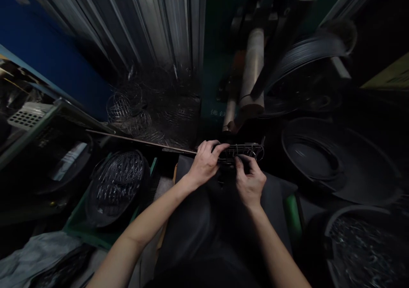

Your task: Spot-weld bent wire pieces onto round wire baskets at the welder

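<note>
My left grip (206,163) and right grip (251,181) pinch this wire frame (244,146): likely light, stiff, best held along its edges.

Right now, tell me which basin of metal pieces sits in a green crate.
The basin at picture left: green crate walls show around it, while no such crate shows around the lower-right basin.

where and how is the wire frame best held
Probably pinched at its left end and along its near side, coming from the near side. The wire frame is long, narrow and set crosswise, with thin wires to pinch, and the pipe stands beyond it. The left hand and right hand are at those spots.
</note>
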The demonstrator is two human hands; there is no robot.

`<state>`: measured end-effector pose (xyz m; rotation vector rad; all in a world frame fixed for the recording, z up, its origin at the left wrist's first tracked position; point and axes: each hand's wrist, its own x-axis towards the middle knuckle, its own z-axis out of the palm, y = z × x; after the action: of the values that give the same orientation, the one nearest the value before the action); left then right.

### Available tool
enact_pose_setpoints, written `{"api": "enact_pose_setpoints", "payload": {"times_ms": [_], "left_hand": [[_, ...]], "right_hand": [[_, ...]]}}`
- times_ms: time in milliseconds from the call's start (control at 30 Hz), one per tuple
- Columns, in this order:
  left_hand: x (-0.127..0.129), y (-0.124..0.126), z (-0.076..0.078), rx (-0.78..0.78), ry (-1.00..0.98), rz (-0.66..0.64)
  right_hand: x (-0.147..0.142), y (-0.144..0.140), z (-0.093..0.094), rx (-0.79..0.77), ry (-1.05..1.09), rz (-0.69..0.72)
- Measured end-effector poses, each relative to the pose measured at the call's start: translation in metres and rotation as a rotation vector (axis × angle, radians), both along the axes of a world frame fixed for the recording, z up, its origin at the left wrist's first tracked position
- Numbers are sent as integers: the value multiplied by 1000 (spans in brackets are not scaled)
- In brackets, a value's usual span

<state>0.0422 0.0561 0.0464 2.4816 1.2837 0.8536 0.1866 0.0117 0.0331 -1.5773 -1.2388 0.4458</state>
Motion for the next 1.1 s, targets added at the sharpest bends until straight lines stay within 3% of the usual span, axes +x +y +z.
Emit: {"api": "enact_pose_setpoints", "payload": {"times_ms": [267,1100], "left_hand": [[1,14,-7,116,-42,13],[-1,35,-16,139,-74,-15]], "right_hand": [[-2,14,-4,71,-24,-2],[-5,31,-13,167,-65,-17]]}}
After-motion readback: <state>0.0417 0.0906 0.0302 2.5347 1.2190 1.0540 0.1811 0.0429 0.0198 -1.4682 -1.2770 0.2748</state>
